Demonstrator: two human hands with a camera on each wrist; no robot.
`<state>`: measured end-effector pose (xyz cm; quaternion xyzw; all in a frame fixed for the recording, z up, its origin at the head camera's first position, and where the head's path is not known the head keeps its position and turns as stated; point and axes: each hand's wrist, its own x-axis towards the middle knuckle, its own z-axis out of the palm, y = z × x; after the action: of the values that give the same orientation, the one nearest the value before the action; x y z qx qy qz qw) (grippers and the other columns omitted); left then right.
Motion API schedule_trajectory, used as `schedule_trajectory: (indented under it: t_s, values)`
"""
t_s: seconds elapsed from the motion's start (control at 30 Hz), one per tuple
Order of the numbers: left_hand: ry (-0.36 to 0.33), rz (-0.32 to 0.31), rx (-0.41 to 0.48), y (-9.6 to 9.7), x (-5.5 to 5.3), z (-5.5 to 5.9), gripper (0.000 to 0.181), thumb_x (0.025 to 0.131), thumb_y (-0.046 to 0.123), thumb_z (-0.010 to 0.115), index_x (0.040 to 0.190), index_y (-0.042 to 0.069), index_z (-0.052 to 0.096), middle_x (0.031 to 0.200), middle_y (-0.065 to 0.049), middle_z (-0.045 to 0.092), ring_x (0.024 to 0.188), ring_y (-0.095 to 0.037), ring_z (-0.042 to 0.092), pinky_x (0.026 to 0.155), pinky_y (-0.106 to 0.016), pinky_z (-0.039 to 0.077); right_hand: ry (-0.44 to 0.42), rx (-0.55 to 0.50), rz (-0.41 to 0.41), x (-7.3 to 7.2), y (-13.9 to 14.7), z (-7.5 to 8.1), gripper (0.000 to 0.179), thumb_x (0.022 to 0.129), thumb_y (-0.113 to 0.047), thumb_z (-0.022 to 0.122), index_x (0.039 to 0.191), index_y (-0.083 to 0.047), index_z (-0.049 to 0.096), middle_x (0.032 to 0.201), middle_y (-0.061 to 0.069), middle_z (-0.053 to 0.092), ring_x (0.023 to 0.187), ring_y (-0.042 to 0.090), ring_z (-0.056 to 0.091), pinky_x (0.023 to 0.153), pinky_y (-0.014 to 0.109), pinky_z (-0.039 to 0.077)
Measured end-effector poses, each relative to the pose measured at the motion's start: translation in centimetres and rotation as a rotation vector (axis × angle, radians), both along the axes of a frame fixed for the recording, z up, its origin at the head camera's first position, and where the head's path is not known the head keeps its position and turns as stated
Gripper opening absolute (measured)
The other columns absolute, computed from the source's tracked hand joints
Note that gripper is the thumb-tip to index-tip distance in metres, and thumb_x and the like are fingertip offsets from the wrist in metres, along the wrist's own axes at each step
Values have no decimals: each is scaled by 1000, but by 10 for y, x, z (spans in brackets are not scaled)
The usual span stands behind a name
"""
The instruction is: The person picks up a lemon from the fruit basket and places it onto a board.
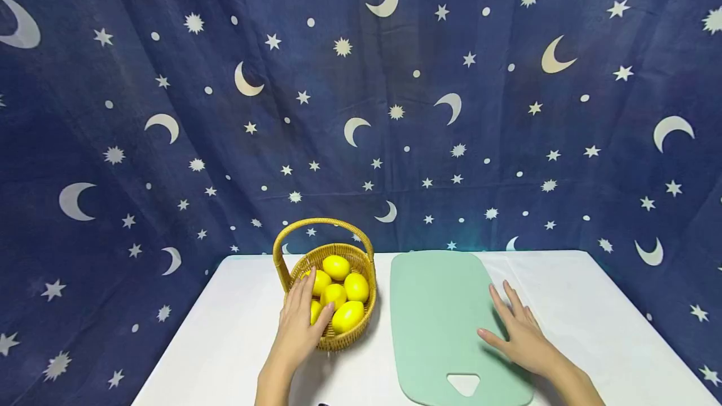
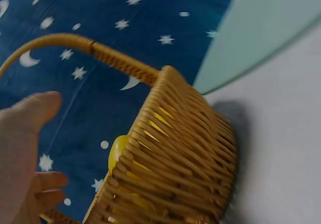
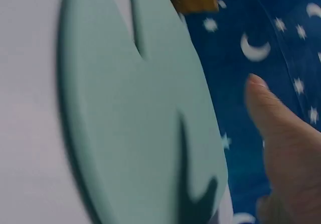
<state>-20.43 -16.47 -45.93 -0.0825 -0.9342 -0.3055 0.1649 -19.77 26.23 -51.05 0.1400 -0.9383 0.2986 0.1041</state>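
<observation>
A wicker basket [image 1: 338, 343] with a tall arched handle holds several yellow lemons [image 1: 348, 317]. My left hand [image 1: 298, 326] is over the basket's near left side, fingers extended and the thumb apart, gripping nothing; it hides part of the lemons. In the left wrist view, the thumb and fingers show beside the basket's woven wall [image 2: 185, 153]. To the right, a pale green cutting board [image 1: 434, 318] with a triangular hole lies flat. My right hand [image 1: 521, 340] hovers over its right edge with spread fingers, holding nothing and casting a shadow on the board.
Basket and board sit side by side on a white table [image 1: 237, 324]. A dark blue curtain [image 1: 338, 193] with moons and stars hangs behind the table and along its sides. A small dark object [image 1: 323, 404] barely shows at the bottom edge of the head view.
</observation>
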Motion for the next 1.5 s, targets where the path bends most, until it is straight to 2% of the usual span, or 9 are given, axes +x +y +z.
schedule_trajectory:
  t_s: [0.1,0.2,0.3,0.43,0.57,0.67,0.9,1.2,1.5]
  values:
    - [-94,-20,82,1,-11,-2,74,93,48,54,153,19,20,150,-17,35,139,-38,30,111,-60,25,-116,-72,25,-3,17,-5,93,84,-38,68,153,-9,12,154,32,-1,136,59,5,99,78,6]
    - [-148,-18,123,2,-24,-2,73,93,47,53,151,12,26,147,-19,39,137,-38,34,111,-57,28,-202,-106,30,-8,31,-8,91,83,-36,68,152,-5,16,151,36,3,133,63,5,92,82,8]
    - [-157,8,128,2,-35,1,67,93,44,55,145,6,36,142,-20,46,133,-39,41,109,-56,32,-246,-138,38,-17,39,-10,89,83,-35,68,151,-5,18,151,35,4,134,63,0,91,83,6]
    - [-170,35,109,2,-43,2,54,92,38,58,134,4,51,132,-19,56,125,-36,49,104,-53,38,-255,-173,43,-23,44,-16,88,83,-35,69,150,-5,21,152,35,4,136,60,-7,98,78,-5]
    - [-186,51,67,2,-45,-2,47,92,35,60,127,4,58,125,-17,61,120,-35,54,101,-52,41,-268,-159,18,-24,43,-20,92,80,-39,71,149,-3,23,151,36,5,136,59,-7,107,67,-15]
    - [-200,65,30,2,-46,-4,47,91,37,60,126,4,59,124,-17,61,119,-36,54,100,-56,40,-280,-139,1,-25,40,-20,93,77,-41,72,148,-2,26,150,37,6,137,58,-6,109,64,-16]
    - [-193,73,-41,9,-46,-4,48,89,41,62,122,6,63,121,-17,62,118,-34,55,95,-61,39,-290,-142,3,-24,42,-19,91,75,-40,73,145,0,31,149,39,7,136,59,-5,109,65,-16]
    - [-200,53,-74,12,-45,-2,50,81,36,73,123,11,63,120,-15,63,117,-35,54,92,-59,40,-235,-119,29,-24,45,-19,83,77,-37,73,141,2,38,147,42,10,134,62,-1,108,67,-13]
    - [-198,73,-83,14,-46,-1,39,88,39,64,120,17,65,119,-13,65,117,-36,55,92,-61,40,-230,-113,21,-25,44,-21,83,76,-38,73,141,2,39,147,42,11,134,61,1,108,68,-11]
